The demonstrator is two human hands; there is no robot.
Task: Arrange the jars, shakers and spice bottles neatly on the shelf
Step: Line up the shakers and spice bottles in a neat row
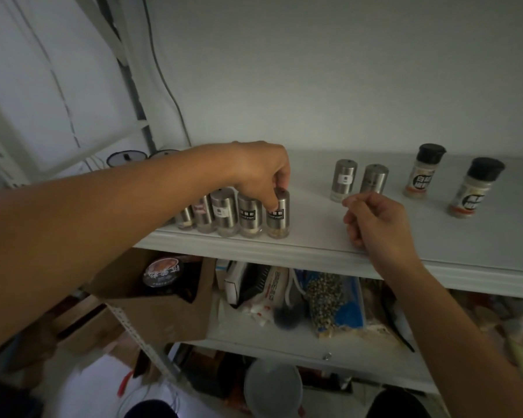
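A row of several steel shakers (224,214) stands along the front left of the white shelf (314,251). My left hand (261,173) grips the top of the rightmost steel shaker (280,220) in that row. Two more steel shakers (344,179) (375,178) stand further right near the middle. Two black-capped spice bottles (424,171) (473,188) stand at the right. My right hand (375,218) hovers over the shelf's front edge just in front of the middle pair, fingers curled, holding nothing.
Round lids (127,156) sit at the shelf's back left by a cable (169,95) on the wall. The lower shelf holds a cardboard box (163,312), bags of spices (326,300) and packets. A plastic container (272,387) is below.
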